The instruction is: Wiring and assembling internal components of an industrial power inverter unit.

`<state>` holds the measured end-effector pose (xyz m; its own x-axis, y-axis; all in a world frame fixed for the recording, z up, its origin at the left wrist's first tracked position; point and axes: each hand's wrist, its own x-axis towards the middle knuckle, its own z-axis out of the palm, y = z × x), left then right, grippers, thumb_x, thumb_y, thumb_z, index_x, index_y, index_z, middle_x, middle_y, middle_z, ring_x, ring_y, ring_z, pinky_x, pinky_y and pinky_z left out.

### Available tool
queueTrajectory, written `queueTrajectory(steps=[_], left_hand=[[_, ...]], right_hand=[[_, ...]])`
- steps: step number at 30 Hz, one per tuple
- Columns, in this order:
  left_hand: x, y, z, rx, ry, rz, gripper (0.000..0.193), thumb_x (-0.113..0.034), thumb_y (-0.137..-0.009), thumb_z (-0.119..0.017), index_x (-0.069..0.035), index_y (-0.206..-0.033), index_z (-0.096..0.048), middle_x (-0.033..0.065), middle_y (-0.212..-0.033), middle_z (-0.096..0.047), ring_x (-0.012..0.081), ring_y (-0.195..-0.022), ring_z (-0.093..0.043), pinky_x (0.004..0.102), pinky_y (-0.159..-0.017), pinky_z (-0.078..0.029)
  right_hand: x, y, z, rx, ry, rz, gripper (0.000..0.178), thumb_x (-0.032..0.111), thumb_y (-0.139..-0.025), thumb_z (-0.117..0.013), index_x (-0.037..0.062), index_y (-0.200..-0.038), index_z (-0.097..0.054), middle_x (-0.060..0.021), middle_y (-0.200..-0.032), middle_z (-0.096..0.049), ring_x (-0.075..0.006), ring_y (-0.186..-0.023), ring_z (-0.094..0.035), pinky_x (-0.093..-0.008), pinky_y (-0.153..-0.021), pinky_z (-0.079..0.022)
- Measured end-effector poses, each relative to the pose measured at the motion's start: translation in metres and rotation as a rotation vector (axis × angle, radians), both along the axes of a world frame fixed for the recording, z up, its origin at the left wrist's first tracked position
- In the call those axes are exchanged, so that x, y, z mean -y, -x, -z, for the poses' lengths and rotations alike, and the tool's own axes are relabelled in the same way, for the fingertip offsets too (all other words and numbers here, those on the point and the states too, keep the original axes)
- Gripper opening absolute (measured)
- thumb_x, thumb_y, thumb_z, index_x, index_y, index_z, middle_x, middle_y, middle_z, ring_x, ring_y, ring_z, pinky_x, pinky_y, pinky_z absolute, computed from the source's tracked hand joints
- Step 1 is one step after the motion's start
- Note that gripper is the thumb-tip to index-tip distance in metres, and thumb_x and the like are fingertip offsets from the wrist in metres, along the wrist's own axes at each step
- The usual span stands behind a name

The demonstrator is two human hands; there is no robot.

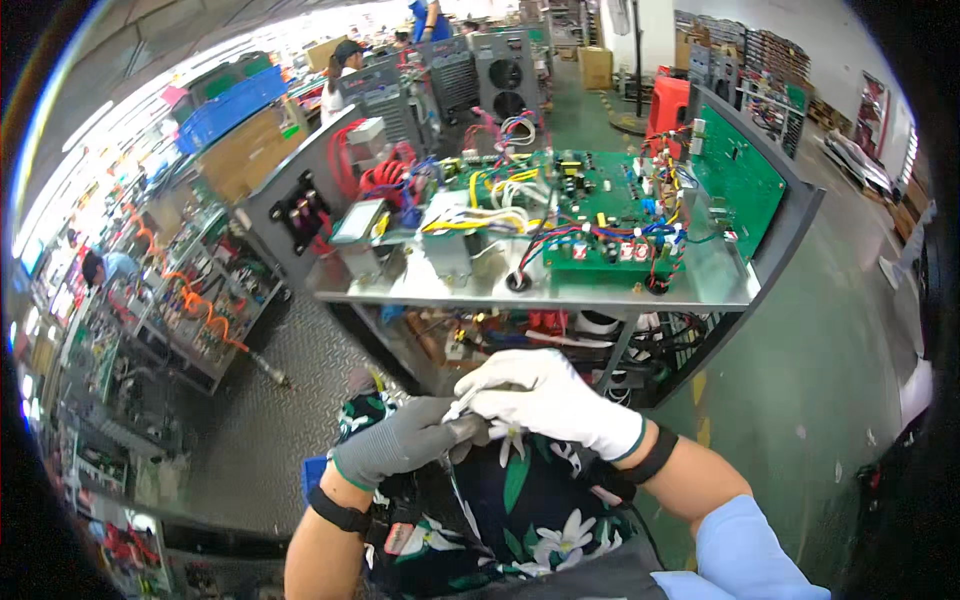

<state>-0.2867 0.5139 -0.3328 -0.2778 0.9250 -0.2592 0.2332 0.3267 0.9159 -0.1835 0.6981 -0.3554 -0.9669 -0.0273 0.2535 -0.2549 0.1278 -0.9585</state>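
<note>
My left hand [400, 442], in a grey glove, and my right hand [550, 398], in a white glove, meet in front of my body. The fingers of both are closed together at the fingertips; whatever they pinch is too small or too covered to make out. Just beyond them stands an open grey metal machine cabinet with a bare metal shelf [715, 287]. On this shelf lie a green circuit board [610, 185], thick red cables [388, 180] and bundles of white and yellow wires [500, 218]. A second green board [740, 180] is fixed upright to the right panel.
Left of me is a rack [185, 300] with boards and an orange coiled hose [200, 303]. A blue crate [235, 108] sits on cardboard at the back left. Other people work farther off. A red object [668, 108] stands behind the cabinet, and green floor [800, 400] runs along the right.
</note>
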Motion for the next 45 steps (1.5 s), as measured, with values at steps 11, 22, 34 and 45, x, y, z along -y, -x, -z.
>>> queueTrajectory(steps=[11, 22, 34, 45], left_hand=[[0.041, -0.058, -0.042, -0.099, -0.036, 0.009, 0.033, -0.029, -0.098, -0.044, -0.002, -0.092, -0.061, 0.0028, -0.063, -0.056, 0.0110, -0.061, -0.052, 0.0265, -0.061, -0.042], [0.016, -0.061, 0.004, 0.066, 0.008, -0.003, 0.030, -0.028, -0.096, -0.047, -0.001, -0.097, -0.061, 0.0023, -0.063, -0.055, 0.0104, -0.059, -0.053, 0.0259, -0.058, -0.044], [0.005, -0.017, 0.076, -0.500, -0.044, -0.438, 0.027, -0.019, -0.089, -0.056, -0.005, -0.112, -0.063, 0.0123, -0.078, -0.066, 0.0193, -0.067, -0.061, 0.0309, -0.064, -0.048], [-0.031, 0.051, 0.172, -0.418, 0.009, -0.561, 0.038, -0.036, -0.085, -0.064, 0.001, -0.078, -0.065, 0.0171, -0.059, -0.058, 0.0308, -0.055, -0.060, 0.0389, -0.051, -0.043]], right_hand=[[0.028, -0.033, -0.040, -0.004, 0.065, -0.117, 0.011, 0.010, -0.085, -0.064, 0.0013, -0.092, -0.063, -0.0030, -0.085, -0.066, -0.0064, -0.073, -0.057, -0.0226, -0.064, -0.047], [-0.007, -0.042, -0.021, 0.016, -0.311, -0.110, 0.018, 0.019, -0.084, -0.066, 0.0028, -0.092, -0.066, -0.0082, -0.087, -0.066, -0.0158, -0.081, -0.061, -0.0295, -0.075, -0.048], [-0.038, -0.074, 0.088, 0.426, 0.152, 0.326, 0.021, 0.010, -0.082, -0.068, 0.0025, -0.102, -0.066, -0.0024, -0.086, -0.067, -0.0070, -0.075, -0.059, -0.0230, -0.067, -0.049], [-0.037, -0.039, 0.189, 0.536, 0.185, 0.752, 0.054, 0.019, -0.092, -0.049, -0.0003, -0.138, -0.029, -0.0145, -0.088, -0.063, -0.0178, -0.065, -0.064, -0.0270, -0.054, -0.051]])
